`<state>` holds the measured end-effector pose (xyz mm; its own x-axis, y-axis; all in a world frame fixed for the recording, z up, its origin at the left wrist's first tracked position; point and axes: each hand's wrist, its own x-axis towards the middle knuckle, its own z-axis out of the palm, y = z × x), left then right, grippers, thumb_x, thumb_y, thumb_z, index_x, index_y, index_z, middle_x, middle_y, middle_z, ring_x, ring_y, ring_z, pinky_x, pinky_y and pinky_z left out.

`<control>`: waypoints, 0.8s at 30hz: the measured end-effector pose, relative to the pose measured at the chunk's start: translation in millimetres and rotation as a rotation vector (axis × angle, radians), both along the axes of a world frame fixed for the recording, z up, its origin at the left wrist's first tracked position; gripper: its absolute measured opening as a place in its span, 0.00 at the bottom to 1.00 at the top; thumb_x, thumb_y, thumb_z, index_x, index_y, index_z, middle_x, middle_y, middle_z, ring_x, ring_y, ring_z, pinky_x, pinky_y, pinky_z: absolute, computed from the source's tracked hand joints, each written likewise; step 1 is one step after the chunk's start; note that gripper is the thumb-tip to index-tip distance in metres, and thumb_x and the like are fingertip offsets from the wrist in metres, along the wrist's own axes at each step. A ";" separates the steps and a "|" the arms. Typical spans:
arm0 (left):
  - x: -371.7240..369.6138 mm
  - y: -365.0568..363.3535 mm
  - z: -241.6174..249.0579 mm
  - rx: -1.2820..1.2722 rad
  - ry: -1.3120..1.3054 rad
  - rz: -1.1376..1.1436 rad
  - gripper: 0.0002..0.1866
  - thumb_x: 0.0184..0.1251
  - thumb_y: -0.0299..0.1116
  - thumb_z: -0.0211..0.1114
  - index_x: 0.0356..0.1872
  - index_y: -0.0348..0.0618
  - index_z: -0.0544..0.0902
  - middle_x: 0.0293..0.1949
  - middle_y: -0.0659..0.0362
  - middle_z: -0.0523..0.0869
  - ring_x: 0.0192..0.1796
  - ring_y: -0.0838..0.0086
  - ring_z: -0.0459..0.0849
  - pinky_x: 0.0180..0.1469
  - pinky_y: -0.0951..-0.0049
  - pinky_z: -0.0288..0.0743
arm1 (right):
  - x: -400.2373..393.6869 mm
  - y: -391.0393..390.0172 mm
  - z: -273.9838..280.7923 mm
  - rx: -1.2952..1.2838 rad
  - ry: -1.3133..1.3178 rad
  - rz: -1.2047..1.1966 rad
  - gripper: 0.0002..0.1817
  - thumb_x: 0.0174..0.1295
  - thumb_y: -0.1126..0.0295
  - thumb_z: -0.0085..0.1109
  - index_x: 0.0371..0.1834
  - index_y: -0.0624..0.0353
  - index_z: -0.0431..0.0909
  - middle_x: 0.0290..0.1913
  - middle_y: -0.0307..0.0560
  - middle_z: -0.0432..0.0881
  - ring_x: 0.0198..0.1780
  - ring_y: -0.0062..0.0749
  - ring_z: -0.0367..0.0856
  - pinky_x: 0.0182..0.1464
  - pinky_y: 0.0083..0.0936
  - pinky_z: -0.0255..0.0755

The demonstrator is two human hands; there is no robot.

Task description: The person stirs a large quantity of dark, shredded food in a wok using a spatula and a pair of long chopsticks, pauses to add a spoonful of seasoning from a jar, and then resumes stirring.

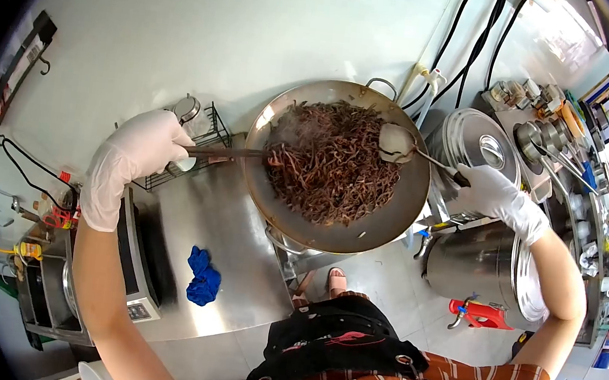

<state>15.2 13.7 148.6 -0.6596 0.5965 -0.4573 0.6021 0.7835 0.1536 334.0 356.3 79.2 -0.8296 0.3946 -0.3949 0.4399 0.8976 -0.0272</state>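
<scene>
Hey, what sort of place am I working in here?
Most likely a commercial kitchen, perhaps for a restaurant or food shop. What suggests it: the very large wok holding a heap of dark strips, the big metal drum, and the long metal counter.

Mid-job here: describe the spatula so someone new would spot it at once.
Find the big round pan heaped with dark brown strips. At its upper right, the spatula rests over the strips, its handle slanting across the rim to the white-gloved right hand. Its broad, pale head sets it apart from the slim dark sticks in the left hand.
</scene>
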 end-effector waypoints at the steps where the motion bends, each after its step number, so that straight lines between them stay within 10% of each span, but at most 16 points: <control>1: -5.7 -5.3 -4.0 0.001 -0.003 0.002 0.12 0.57 0.30 0.64 0.43 0.45 0.88 0.21 0.51 0.81 0.22 0.69 0.78 0.30 0.66 0.73 | -1.2 8.5 -3.6 0.039 -0.029 0.084 0.14 0.52 0.69 0.58 0.38 0.69 0.78 0.30 0.60 0.81 0.38 0.56 0.81 0.41 0.40 0.75; 4: -17.3 -11.9 -14.6 0.019 0.055 -0.088 0.13 0.61 0.29 0.63 0.47 0.49 0.87 0.15 0.59 0.74 0.17 0.77 0.72 0.25 0.71 0.68 | -10.4 40.9 -18.4 0.021 -0.227 -0.024 0.13 0.59 0.67 0.54 0.27 0.69 0.78 0.23 0.55 0.81 0.30 0.49 0.83 0.36 0.38 0.75; 10: -29.9 10.6 -59.4 -0.011 0.364 -0.221 0.06 0.57 0.30 0.64 0.30 0.41 0.86 0.27 0.46 0.84 0.31 0.56 0.84 0.38 0.58 0.76 | -58.6 21.0 -9.4 -0.234 -0.403 -0.387 0.17 0.61 0.63 0.55 0.21 0.64 0.78 0.20 0.48 0.80 0.18 0.30 0.76 0.25 0.29 0.70; 15: -35.4 62.5 -167.8 0.161 0.233 -0.243 0.08 0.60 0.32 0.63 0.34 0.41 0.87 0.32 0.47 0.86 0.37 0.53 0.85 0.42 0.57 0.78 | -79.0 21.5 -127.1 -0.823 0.038 -0.588 0.12 0.60 0.69 0.59 0.44 0.62 0.75 0.20 0.38 0.73 0.14 0.21 0.69 0.12 0.22 0.59; 16: -27.8 67.4 -179.4 0.170 0.229 -0.299 0.09 0.62 0.34 0.62 0.38 0.44 0.87 0.33 0.47 0.86 0.38 0.52 0.85 0.43 0.57 0.78 | -79.0 36.2 -163.9 -1.280 -0.029 -0.782 0.16 0.59 0.69 0.58 0.51 0.58 0.76 0.20 0.38 0.73 0.13 0.21 0.68 0.12 0.22 0.59; 18: -14.9 57.6 -199.5 0.254 0.180 -0.262 0.13 0.64 0.36 0.60 0.45 0.45 0.85 0.35 0.47 0.86 0.39 0.53 0.85 0.45 0.57 0.77 | -70.2 -2.8 -173.6 -0.883 0.230 -0.564 0.27 0.60 0.70 0.58 0.66 0.52 0.70 0.19 0.35 0.69 0.12 0.19 0.63 0.13 0.21 0.59; 24: 9.6 12.2 -232.8 0.589 0.135 -0.042 0.13 0.63 0.36 0.62 0.45 0.46 0.86 0.34 0.46 0.85 0.38 0.51 0.84 0.40 0.57 0.77 | -38.8 -19.9 -159.5 -0.694 0.431 -0.364 0.30 0.60 0.68 0.60 0.67 0.61 0.66 0.30 0.54 0.81 0.30 0.38 0.82 0.37 0.29 0.76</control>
<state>24.8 25.9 -84.2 -0.6591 0.7507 0.0441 0.6752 0.5649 0.4743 295.2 336.5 -80.3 -0.8311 0.4509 -0.3257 0.5205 0.4241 -0.7411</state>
